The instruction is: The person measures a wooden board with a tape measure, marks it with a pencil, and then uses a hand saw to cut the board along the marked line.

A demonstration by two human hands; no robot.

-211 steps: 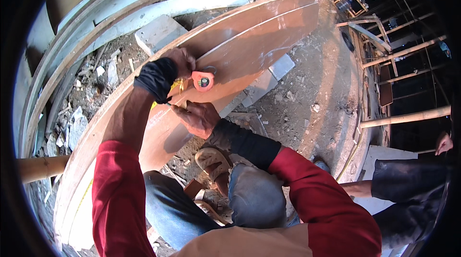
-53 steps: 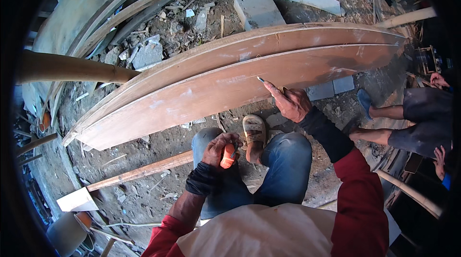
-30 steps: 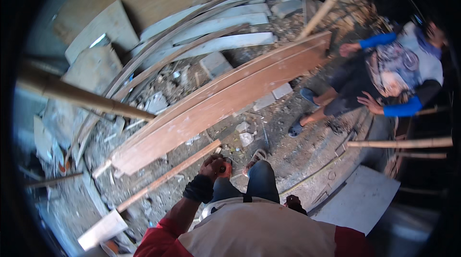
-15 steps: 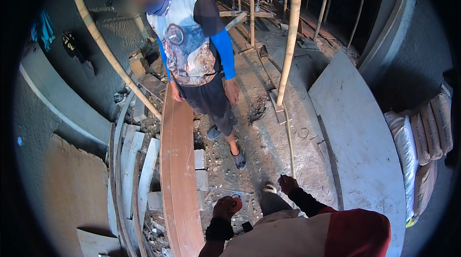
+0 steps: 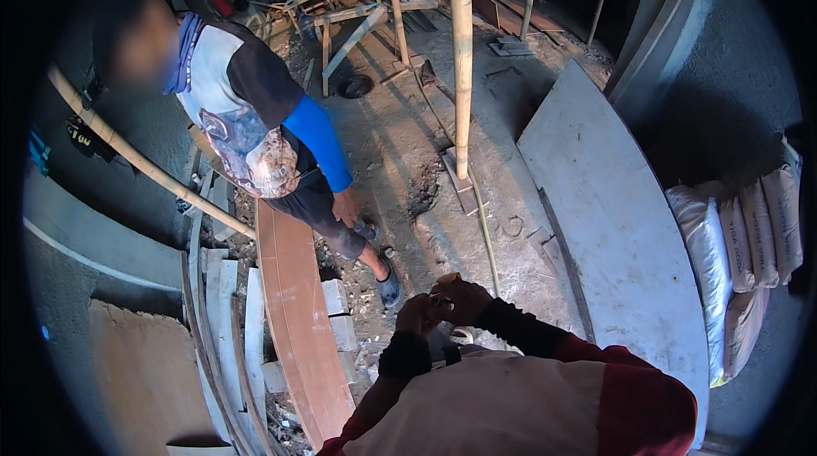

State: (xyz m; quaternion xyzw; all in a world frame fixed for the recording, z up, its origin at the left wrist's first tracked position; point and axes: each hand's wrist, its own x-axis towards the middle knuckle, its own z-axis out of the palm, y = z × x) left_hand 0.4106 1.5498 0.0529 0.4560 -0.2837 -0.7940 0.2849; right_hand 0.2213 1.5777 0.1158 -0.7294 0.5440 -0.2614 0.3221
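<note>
My left hand and my right hand meet in front of my body, fingers closed and almost touching. Half a second ago a small red, rounded object was in my left hand; now the fingers mostly hide it, and its kind cannot be made out. What my right fingers pinch, if anything, is too small and dark to name. Just beyond my hands is a dark clog on the foot of another person, who wears blue sleeves and dark shorts and stands on the left.
A long brown board lies to the left, beside pale planks and grey blocks. A bamboo pole rises ahead. On the right lean a large pale panel and stacked sacks. A wooden trestle stands farther back.
My hands have come together from apart, the right moving left and the left rising slightly. My view has swung right, and the other person appears farther left, turned more sideways.
</note>
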